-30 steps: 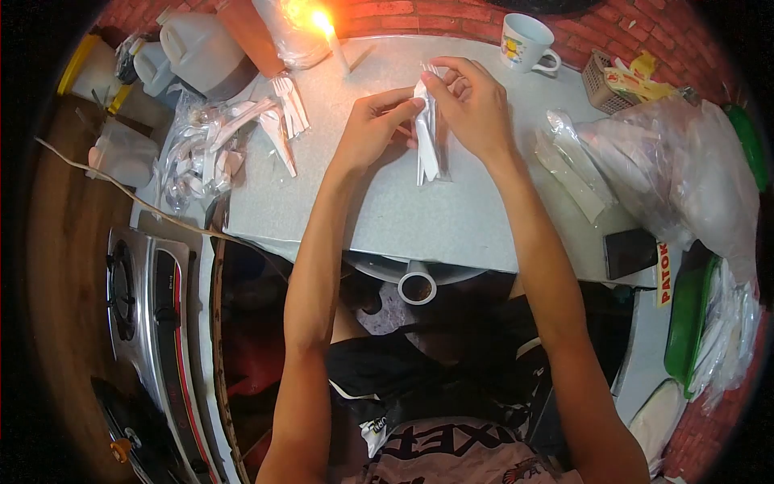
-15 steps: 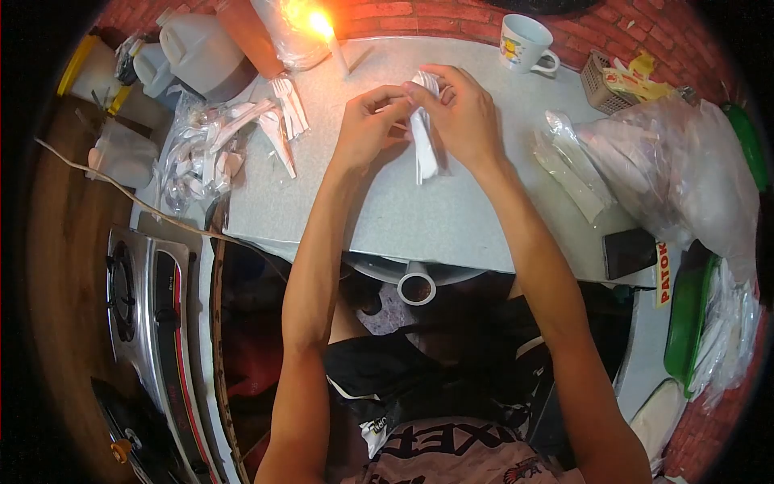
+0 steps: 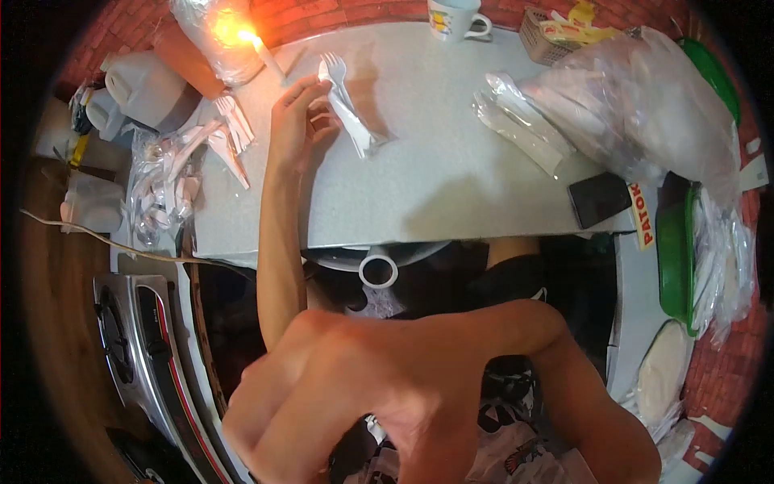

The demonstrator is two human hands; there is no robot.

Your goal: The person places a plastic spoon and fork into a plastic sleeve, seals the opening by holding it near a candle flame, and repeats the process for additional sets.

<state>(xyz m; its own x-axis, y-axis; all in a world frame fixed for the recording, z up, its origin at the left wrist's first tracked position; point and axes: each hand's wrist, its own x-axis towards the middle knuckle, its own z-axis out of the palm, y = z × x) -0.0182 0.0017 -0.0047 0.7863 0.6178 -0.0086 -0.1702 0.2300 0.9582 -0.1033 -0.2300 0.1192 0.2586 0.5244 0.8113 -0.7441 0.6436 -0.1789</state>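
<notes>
Right hand's gone from the packet now — it has swung back toward my face, a big blur low in view (image 3: 387,403), and I can't tell whether it's open or holding anything. Left hand (image 3: 297,121) has stayed on the table (image 3: 435,185), fingers loosely curled and half open, fingertips pinching the top of the fork packet (image 3: 348,113). A second ago both hands were bunched on that packet; now it lies slanted on the grey top, fork tines poking out near the candle (image 3: 256,42), one hand minding it. So the two-handed fiddling has paused, I'd say.

Around me: a heap of wrapped cutlery (image 3: 173,173) to the left by the white jugs (image 3: 141,81), more clear sleeves (image 3: 524,121) to the right beside a big plastic bag (image 3: 645,105). Mug (image 3: 455,18) at the far edge, dark phone (image 3: 598,199) near the corner, green tray (image 3: 673,258) off to the right. Stove (image 3: 133,339) sits low on my left, brick wall behind.
</notes>
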